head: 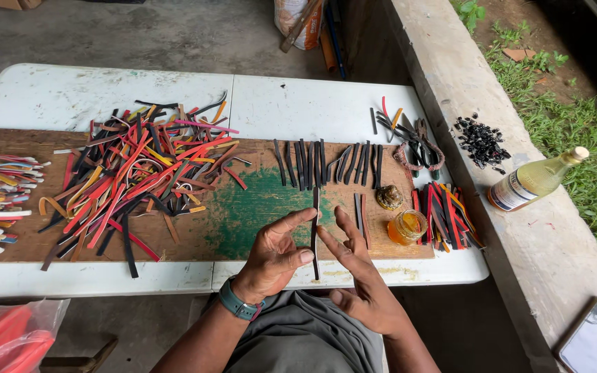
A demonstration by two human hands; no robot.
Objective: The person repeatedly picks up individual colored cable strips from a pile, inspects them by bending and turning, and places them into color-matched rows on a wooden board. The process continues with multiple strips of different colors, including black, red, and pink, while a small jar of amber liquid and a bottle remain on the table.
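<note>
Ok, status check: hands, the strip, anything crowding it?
Left hand and right hand both pinching one black strip, held upright between the fingers. Open jar and shell just right of it. Mixed strip pile well left.

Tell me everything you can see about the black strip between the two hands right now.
The black strip is thin, narrow and flat, rubber or leather by its look. It stands nearly upright in the picture, running from over the green-stained wooden board down past the white table edge. The left hand and right hand press it between fingers and thumb.
</note>
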